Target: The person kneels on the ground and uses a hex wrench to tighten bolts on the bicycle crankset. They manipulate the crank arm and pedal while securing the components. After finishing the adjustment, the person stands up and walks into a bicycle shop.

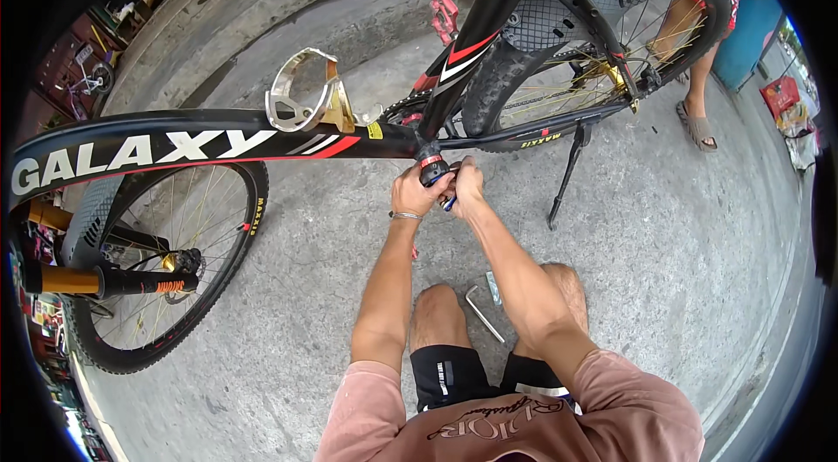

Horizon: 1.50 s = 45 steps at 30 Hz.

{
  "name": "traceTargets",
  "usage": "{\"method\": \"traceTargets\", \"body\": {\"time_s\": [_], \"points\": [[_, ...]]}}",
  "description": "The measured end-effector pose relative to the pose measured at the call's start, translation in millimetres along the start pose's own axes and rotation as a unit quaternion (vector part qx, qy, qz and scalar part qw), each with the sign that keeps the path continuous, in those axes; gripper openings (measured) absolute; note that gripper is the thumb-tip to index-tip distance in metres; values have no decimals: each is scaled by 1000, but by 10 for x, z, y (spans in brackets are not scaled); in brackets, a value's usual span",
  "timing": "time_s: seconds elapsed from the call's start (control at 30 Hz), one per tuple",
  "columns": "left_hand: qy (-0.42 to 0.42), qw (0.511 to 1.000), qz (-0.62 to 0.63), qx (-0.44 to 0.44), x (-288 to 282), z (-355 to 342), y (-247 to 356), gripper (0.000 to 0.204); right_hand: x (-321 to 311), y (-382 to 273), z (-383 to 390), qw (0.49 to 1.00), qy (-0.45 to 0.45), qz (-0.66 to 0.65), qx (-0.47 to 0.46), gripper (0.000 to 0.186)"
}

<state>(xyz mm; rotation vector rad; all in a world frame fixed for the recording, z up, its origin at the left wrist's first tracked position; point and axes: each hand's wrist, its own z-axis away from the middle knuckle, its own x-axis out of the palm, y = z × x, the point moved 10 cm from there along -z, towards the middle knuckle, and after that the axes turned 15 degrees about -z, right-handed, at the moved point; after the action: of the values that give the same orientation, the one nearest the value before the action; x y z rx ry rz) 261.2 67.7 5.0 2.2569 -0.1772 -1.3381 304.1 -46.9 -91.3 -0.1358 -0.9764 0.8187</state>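
Note:
A black mountain bike (410,141) stands on its kickstand before me. At its bottom bracket, my left hand (412,191) is closed round the black crank end (432,174), which has a red ring above it. My right hand (470,181) meets it there, fingers closed on a small blue-and-black tool (449,202) whose exact kind is mostly hidden by the fingers. Beneath my left forearm shows a bit of a red pedal (415,251). An L-shaped hex key (484,314) lies on the concrete between my knees, with a small pale blue packet (494,287) beside it.
A gold bottle cage (307,99) sits on the down tube. The front wheel (249,226) is at left; the kickstand (570,172) and rear wheel (690,25) are at right. Another person's sandalled foot (698,130) stands behind it. A concrete step (262,8) runs along the back.

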Motion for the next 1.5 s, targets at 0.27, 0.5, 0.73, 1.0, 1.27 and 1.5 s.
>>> {"method": "traceTargets", "body": {"time_s": [0.27, 0.5, 0.73, 1.0, 1.27, 1.5], "points": [[-14, 1000, -11, -9, 144, 20, -55, 52, -47, -364, 525, 877, 55, 249, -409, 44], [-3, 1000, -13, 5, 143, 5, -32, 50, 10, -331, 300, 932, -49, 222, -281, 35], [9, 1000, -18, 14, 113, 12, -35, 52, 8, -319, 206, 953, -61, 242, -173, 36], [24, 999, -30, 21, 107, 19, -21, 50, 50, -357, 329, 954, -46, 284, -80, 34], [24, 999, -25, 34, 116, 15, 20, 50, 27, -372, 313, 952, -38, 301, -30, 40], [34, 998, -35, 42, 138, 19, -27, 50, 41, -345, 312, 949, -43, 313, -7, 40]]}}
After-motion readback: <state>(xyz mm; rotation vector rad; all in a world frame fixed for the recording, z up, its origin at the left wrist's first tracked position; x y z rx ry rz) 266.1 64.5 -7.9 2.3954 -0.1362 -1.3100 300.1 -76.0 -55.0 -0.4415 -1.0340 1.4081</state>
